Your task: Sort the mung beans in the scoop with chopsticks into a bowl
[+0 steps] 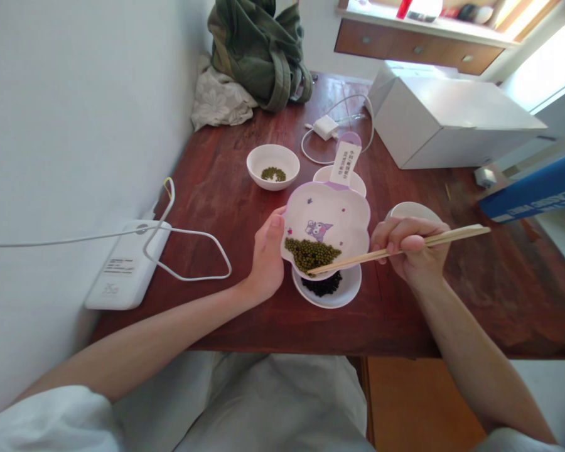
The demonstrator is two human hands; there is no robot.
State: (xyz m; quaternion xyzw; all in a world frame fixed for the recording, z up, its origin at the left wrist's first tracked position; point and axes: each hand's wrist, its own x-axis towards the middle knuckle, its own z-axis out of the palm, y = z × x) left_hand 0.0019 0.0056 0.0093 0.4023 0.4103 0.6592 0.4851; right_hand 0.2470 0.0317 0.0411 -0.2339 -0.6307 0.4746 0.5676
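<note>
The left hand (pixel 267 258) had its grip closed on the tilted dish (pixel 327 226) at its nine o'clock rim, so the green beans (pixel 311 252) pooled at six o'clock above the bowl of dark beans (pixel 327 287) on the desk (pixel 226 188). The right hand (pixel 410 248), at three o'clock, pinched chopsticks (pixel 395 250) whose tips touched the pile.

label (pixel 346 162) text too small to read — blue box (pixel 537 193) cut by right edge (cup (pixel 412 210) half behind right hand (pixel 412 251)).

A dark wooden table (pixel 226 188) stands against a white wall (pixel 75 94).
</note>
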